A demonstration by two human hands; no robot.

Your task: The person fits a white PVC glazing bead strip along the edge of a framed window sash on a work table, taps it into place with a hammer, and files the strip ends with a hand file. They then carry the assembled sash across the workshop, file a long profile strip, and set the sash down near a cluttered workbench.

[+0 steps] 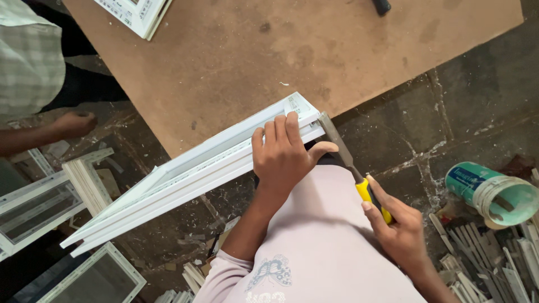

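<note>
White plastic frame [191, 168], ribbed and long, lies gripped at its corner by the left hand [283, 154]. The right hand [398, 224] is wrapped around a flat steel chisel [351, 165] with a yellow handle.

Brown board worktop [236, 50] over a dark, cracked, debris-strewn floor [449, 118]

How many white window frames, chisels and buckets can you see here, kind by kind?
White window frames: 4, namely the held frame, table frame, floor frame left, floor frame bottom
Chisels: 1, the yellow-handled chisel in the right hand
Buckets: 1, the teal bucket
Total: 6
</note>
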